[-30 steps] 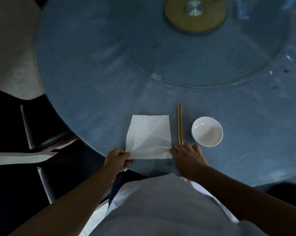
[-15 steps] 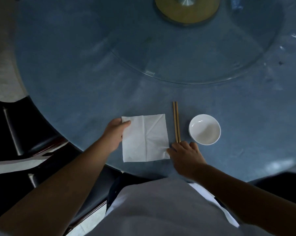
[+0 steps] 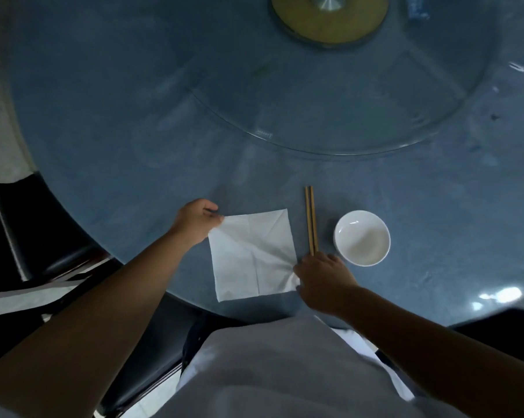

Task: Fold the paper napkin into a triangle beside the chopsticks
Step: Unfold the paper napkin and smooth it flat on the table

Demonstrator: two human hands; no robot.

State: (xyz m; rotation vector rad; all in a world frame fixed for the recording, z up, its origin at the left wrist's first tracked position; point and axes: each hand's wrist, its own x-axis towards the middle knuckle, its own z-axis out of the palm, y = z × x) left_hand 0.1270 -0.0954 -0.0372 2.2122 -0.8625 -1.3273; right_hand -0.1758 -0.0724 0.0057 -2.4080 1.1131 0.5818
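Note:
A white paper napkin (image 3: 253, 254) lies unfolded as a creased square on the blue table, just left of a pair of wooden chopsticks (image 3: 311, 220). My left hand (image 3: 196, 222) pinches the napkin's far left corner. My right hand (image 3: 322, 277) grips the near right corner, where the paper bunches up, just below the near ends of the chopsticks.
A small white bowl (image 3: 362, 237) stands right of the chopsticks. A glass turntable (image 3: 330, 116) with a round wooden base (image 3: 330, 18) fills the far half of the table (image 3: 119, 131). Dark chairs (image 3: 28, 236) stand at the near left, close to the table's near edge.
My left hand went from the napkin's near left corner up to its far left corner. The napkin now lies slightly turned and wrinkled at the right hand. The right hand stayed at its corner.

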